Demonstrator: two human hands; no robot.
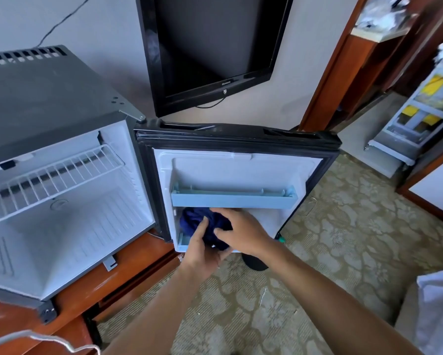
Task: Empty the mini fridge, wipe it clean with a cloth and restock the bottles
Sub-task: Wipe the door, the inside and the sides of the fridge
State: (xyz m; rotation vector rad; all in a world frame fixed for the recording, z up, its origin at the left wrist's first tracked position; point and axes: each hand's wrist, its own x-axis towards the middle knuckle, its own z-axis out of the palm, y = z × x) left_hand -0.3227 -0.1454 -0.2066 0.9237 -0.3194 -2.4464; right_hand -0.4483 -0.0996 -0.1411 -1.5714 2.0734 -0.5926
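Both your hands are bunched on the cloth (210,226), a crumpled dark blue wad of soft fabric pressed against the lower inside of the mini fridge door (237,172): your left hand (202,248) cups it from below with the thumb up along its front, and your right hand (241,230) curls over it from the right, fingers dug into the folds. The cloth sits just under the pale blue plastic door shelf (234,198), a long straight rail with a smooth lip, and it hides most of the lower door bin, of which only a pale blue corner shows to the left of your left hand. The door stands swung wide open, its liner smooth white plastic framed by a black rubbery gasket. To the left of the door the mini fridge (51,155) cabinet shows a ribbed white floor and a white wire rack (54,175) across its upper part; its top is flat dull grey metal, vented at the back. It rests on a glossy reddish wooden counter (92,285), cut off at the lower left. Above the door hangs a black flat television (210,47). A dark rounded object on the patterned carpet (343,226) below your right hand is too obscured to identify.
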